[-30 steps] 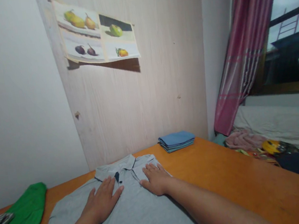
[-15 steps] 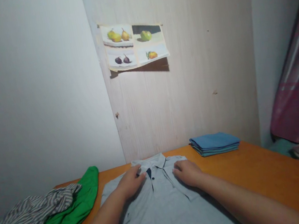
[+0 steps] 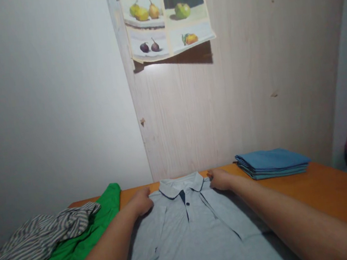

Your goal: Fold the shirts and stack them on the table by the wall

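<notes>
A light grey polo shirt (image 3: 191, 238) lies front up, its collar toward the wall and its sleeves turned inward over the chest. Dark trim edges the collar, and a button shows on the placket. My left hand (image 3: 142, 202) is closed on the shirt's left shoulder edge, fingers curled. At the opposite shoulder, beside the collar, my right hand (image 3: 221, 179) grips the fabric, with its fingertips partly hidden. The shirt's lower end runs out of view.
An orange table (image 3: 336, 198) carries everything. Left lie a green garment (image 3: 108, 215) and a striped garment (image 3: 47, 240) heaped on it. A folded blue stack (image 3: 273, 161) sits back right. Fruit pictures (image 3: 147, 31) hang on the wall.
Both hands have moved outward from the shirt's chest to its shoulder edges and closed there. The collar lies more open and even. The view has shifted slightly.
</notes>
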Demonstrator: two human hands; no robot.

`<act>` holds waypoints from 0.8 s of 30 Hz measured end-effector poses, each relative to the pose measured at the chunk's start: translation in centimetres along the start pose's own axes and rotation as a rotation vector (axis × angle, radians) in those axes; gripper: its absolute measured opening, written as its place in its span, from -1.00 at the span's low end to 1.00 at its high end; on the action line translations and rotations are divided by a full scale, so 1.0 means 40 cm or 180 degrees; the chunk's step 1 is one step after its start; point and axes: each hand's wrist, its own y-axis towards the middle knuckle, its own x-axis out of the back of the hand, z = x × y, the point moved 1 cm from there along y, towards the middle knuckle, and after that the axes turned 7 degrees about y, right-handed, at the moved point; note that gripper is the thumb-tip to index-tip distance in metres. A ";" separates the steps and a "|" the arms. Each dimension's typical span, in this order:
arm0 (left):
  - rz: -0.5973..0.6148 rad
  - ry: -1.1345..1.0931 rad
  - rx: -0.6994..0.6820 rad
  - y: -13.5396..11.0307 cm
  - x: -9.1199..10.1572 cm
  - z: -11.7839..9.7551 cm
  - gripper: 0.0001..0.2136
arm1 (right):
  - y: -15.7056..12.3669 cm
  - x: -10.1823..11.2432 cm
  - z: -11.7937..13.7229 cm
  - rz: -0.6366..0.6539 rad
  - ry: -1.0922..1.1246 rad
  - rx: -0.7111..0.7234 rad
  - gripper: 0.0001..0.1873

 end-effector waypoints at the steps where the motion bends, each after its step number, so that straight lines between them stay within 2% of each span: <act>1: 0.0018 -0.0036 0.0049 0.001 -0.005 0.001 -0.35 | 0.002 -0.003 0.002 -0.0009 0.0016 -0.0020 -0.58; 4: 0.0010 -0.0143 0.0172 -0.003 -0.012 -0.003 -0.48 | 0.000 -0.006 0.010 -0.0030 0.0106 -0.0102 -0.69; 9: -0.0128 -0.0293 0.0225 -0.028 0.005 -0.021 -0.85 | -0.025 0.007 0.018 -0.0146 0.0430 -0.0158 -0.87; 12: -0.0335 -0.0401 0.0207 -0.046 0.034 -0.031 -0.87 | -0.047 0.024 0.029 -0.0337 0.0587 -0.0108 -0.86; 16: -0.0630 -0.0533 0.0053 -0.093 0.101 -0.048 -0.85 | -0.099 0.060 0.062 -0.0645 0.0728 0.0026 -0.81; 18: -0.0803 -0.0591 -0.0081 -0.141 0.141 -0.058 -0.84 | -0.146 0.081 0.079 -0.0822 0.0820 0.0211 -0.80; 21: -0.1123 -0.0627 -0.0345 -0.254 0.191 -0.062 -0.78 | -0.251 0.103 0.082 -0.1135 0.0928 0.0756 -0.80; 23: -0.1250 -0.0530 -0.0667 -0.349 0.204 -0.053 -0.75 | -0.336 0.102 0.063 -0.1094 0.0844 0.1114 -0.81; 24: -0.1216 -0.0444 -0.0866 -0.397 0.203 -0.045 -0.75 | -0.379 0.095 0.047 -0.0887 0.0772 0.1235 -0.81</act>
